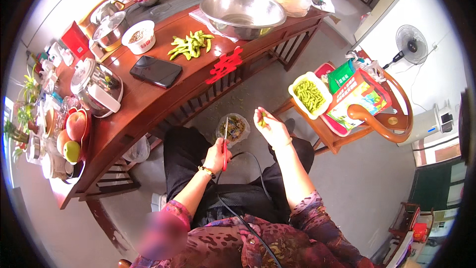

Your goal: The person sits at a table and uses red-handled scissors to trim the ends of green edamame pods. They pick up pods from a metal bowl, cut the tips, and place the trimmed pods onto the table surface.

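My left hand point(214, 158) is closed around the red handles of a pair of scissors point(224, 155), whose blades point away from me over a waste bin point(246, 131) on the floor. Between the fingers of my right hand point(273, 130) is a small green soybean pod point(261, 122), partly covered by the fingers. Both hands hang above my lap, apart from each other. On the table ahead lies a loose pile of green pods point(191, 45). To the right, a white plastic basket point(293, 91) full of pods point(310, 97) stands on a wooden chair.
The wooden table point(131, 119) curves along the front and left, bearing a steel basin point(243, 12), a black phone point(155, 71), a white tub point(139, 37), a glass kettle point(96, 89) and fruit. Bags point(354, 101) lie on the chair point(329, 143). A black cable point(255, 161) crosses my lap.
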Motion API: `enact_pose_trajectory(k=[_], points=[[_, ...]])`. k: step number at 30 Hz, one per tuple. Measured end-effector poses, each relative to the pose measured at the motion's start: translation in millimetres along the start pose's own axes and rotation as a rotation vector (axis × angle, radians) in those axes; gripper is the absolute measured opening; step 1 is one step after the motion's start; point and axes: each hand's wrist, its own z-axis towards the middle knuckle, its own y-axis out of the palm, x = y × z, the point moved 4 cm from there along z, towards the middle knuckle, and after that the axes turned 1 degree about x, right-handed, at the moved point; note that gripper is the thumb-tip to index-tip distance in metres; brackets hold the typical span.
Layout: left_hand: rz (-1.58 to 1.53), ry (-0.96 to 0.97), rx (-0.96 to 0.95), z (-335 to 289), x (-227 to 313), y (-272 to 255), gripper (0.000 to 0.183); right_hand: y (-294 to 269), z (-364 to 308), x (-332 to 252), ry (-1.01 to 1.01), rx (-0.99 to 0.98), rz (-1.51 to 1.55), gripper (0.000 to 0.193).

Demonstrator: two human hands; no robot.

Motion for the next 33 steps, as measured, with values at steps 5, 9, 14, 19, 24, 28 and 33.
enact_pose_trajectory(k=[5, 9, 14, 19, 24, 28, 33], points=[[-0.025, 0.068, -0.035, -2, 9, 3, 0.035, -3, -4, 14, 0.024, -0.06, -0.329, 0.027], [0.011, 0.141, -0.051, -1, 2, 0, 0.036, -32, 1, 31, 0.093, 0.112, -0.486, 0.015], [0.086, 0.244, -0.059, 5, -16, -5, 0.04, -47, 7, 49, 0.064, 0.174, -0.736, 0.012], [0.376, 0.386, 0.019, 16, -37, 0, 0.042, -62, 14, 65, 0.152, 0.14, -0.878, 0.012], [0.301, 0.371, 0.062, 22, -37, -6, 0.032, -65, 17, 75, 0.187, 0.217, -1.025, 0.011], [0.285, 0.314, -0.019, 27, -46, -5, 0.035, -58, 16, 81, 0.177, 0.284, -1.177, 0.009], [0.277, 0.346, -0.038, 27, -48, -8, 0.027, -62, 22, 79, 0.125, 0.227, -1.354, 0.011]])
